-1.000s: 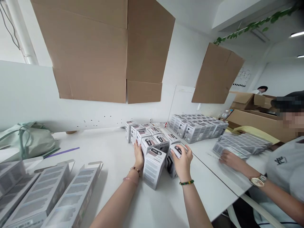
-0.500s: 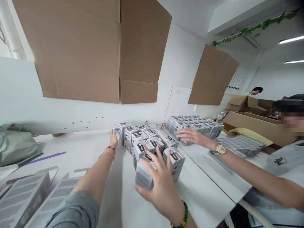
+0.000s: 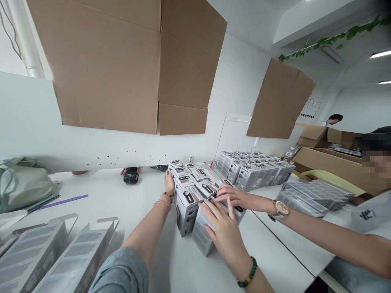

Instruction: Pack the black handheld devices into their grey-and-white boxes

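A group of small white-and-grey cartons (image 3: 185, 194) with a printed dark device stands upright on the white table. My left hand (image 3: 169, 185) lies flat along the left side of the group, its fingers partly hidden behind the cartons. My right hand (image 3: 225, 232) rests with spread fingers on the near right carton (image 3: 202, 231), touching its top and front. A co-worker's hand (image 3: 233, 196), with a wristwatch (image 3: 281, 208), reaches in from the right and touches the cartons just beyond my right fingers.
A larger block of the same cartons (image 3: 249, 175) stands behind on the right, with grey cartons (image 3: 311, 197) lying beside it. Open long boxes (image 3: 76, 256) are at lower left. A black device (image 3: 131, 175), green bag (image 3: 26, 183) and purple strip (image 3: 62, 202) lie left.
My left hand has moved right against the cartons, which now stand closer together. My right hand and the co-worker's hand have come down onto them. The black device has come into view.
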`<state>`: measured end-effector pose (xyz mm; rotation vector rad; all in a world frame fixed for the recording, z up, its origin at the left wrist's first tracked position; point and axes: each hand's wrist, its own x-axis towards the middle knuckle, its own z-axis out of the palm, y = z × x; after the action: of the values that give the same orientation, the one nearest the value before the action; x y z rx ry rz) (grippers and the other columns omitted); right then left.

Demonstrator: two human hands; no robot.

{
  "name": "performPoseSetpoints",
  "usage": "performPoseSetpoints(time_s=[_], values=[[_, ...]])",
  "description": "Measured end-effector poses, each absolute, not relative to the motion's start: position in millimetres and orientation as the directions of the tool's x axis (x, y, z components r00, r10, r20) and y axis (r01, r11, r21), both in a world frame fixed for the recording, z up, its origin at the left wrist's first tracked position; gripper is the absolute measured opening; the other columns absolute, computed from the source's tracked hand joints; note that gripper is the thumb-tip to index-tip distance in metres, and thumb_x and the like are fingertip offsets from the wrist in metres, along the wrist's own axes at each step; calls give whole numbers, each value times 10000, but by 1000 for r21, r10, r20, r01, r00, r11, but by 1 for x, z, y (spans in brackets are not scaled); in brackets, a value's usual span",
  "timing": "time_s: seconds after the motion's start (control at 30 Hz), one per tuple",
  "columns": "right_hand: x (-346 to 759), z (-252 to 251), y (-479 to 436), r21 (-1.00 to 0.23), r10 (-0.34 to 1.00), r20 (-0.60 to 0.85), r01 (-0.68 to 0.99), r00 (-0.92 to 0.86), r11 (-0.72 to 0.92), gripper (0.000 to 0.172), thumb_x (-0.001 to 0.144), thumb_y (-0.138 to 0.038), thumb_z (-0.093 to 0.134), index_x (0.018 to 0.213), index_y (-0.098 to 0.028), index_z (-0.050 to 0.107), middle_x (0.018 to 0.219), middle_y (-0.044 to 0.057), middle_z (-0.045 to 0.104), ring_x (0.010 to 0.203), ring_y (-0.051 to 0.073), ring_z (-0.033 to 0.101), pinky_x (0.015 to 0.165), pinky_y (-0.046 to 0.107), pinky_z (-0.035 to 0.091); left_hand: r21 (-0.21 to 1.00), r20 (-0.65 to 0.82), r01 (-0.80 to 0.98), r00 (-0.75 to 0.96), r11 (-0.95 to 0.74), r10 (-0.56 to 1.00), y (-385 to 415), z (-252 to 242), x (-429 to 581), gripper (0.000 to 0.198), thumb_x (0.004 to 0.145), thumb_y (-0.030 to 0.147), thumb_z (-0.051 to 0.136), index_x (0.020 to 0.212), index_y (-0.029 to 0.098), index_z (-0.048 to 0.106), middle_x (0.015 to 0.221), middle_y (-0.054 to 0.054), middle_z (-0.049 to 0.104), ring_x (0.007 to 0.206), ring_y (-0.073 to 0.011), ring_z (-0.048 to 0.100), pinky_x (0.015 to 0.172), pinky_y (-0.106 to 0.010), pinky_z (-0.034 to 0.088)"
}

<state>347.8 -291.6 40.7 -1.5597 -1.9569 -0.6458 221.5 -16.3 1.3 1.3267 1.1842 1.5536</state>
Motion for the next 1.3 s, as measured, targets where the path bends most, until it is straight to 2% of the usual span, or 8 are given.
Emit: performPoseSetpoints(time_s=[0.27, 0.53, 0.63, 0.73, 0.9, 1.0, 1.13, 1.3], values=[[371, 40, -302, 141, 658, 712, 967, -247, 210, 478, 829, -76, 530, 1272, -241, 601, 1285, 37, 663, 1122, 288, 551, 1013, 492, 389, 880, 333, 424, -226, -215, 916, -50, 34, 211, 353, 929, 336, 592, 1242, 174, 564, 1266, -99, 593, 1073, -233, 621, 898, -451, 541], [378, 31, -306, 140, 677, 685, 960, -271, 243, 421, 909, -111, 472, 1305, -221, 563, 1313, 67, 633, 1150, 279, 550, 964, 442, 415, 528, 290, 815, 90, -238, 953, -122, 118, 64, 340, 927, 349, 594, 1210, 161, 581, 1215, -90, 619, 1036, -226, 635, 881, -442, 545], [376, 28, -304, 124, 689, 687, 971, -231, 203, 432, 920, -107, 454, 1329, -210, 547, 1334, 72, 622, 1182, 290, 537, 971, 452, 417, 384, 201, 906, 109, -181, 973, -174, 107, 5, 349, 932, 351, 572, 1212, 144, 592, 1194, -120, 633, 1077, -274, 626, 947, -528, 484], [377, 26, -299, 102, 696, 696, 983, -178, 150, 432, 913, -95, 458, 1320, -200, 557, 1330, 82, 626, 1174, 300, 544, 969, 470, 424, 284, 126, 949, 107, -140, 986, -220, 76, -25, 483, 877, 343, 598, 1309, 128, 568, 1333, -268, 540, 1075, -444, 626, 911, -649, 430], [382, 37, -297, 53, 682, 721, 992, -120, 118, 397, 894, -112, 500, 1273, -190, 589, 1300, 119, 631, 1168, 334, 548, 976, 528, 429, 201, 60, 973, 103, -114, 993, -255, 35, -33, 575, 871, 284, 515, 1437, 208, 444, 1524, -261, 336, 1114, -449, 612, 858, -570, 489], [358, 51, -306, -69, 604, 793, 973, -80, 219, 319, 909, -167, 515, 1212, -196, 612, 1260, 144, 623, 1175, 338, 541, 990, 551, 427, 338, 175, 932, 79, -135, 981, -265, 31, -30, 573, 871, 277, 486, 1435, 208, 420, 1488, -227, 372, 1167, -420, 582, 879, -535, 503], [273, 58, -322, -438, 653, 757, 709, -41, 553, 251, 956, -203, 476, 1173, -267, 585, 1180, 86, 625, 1140, 234, 579, 1009, 450, 468, 519, 500, 783, 47, -342, 865, -294, 26, -10, 622, 857, 308, 549, 1443, 241, 353, 1539, -178, 263, 1349, -410, 420, 1009, -567, 445], [170, 40, -328, -880, 893, 408, 179, -192, 441, 896, 820, -376, 708, 1508, -335, 136, 1588, 96, 239, 1413, 271, 363, 1092, 456, 426, 596, 706, 610, -88, -523, 702, -341, -5, 21, 690, 836, 307, 661, 1441, 286, 329, 1498, -161, 271, 1347, -374, 426, 995, -564, 486]])
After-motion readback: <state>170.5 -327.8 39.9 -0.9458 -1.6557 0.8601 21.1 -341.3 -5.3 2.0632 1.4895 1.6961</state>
